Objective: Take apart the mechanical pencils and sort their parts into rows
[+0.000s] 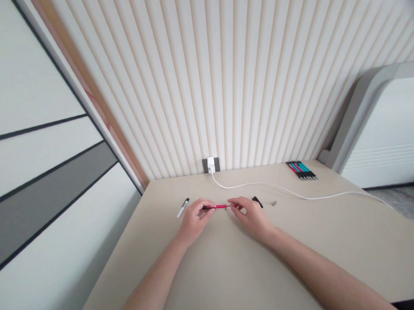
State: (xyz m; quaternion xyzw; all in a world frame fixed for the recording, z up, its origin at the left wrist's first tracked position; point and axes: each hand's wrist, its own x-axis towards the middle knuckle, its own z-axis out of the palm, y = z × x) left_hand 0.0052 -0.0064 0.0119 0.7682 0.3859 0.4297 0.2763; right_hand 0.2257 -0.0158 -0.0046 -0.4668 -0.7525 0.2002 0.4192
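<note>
A slim, straight red pen (221, 206) lies crosswise between the two hands, over the middle of the pale beige, smooth-topped desk (221, 271). Its bare middle is bright pinkish red; the end toward the left is black, and the right end narrows to a short, pale, silvery part. The left hand (194, 219) pinches the black end between thumb and fingers. The right hand (250, 214) has its thumb and fingers curled at the silvery end; whether they grip it, I cannot tell. Small black rod-shaped pieces (257, 202) rest just beyond the right hand.
</note>
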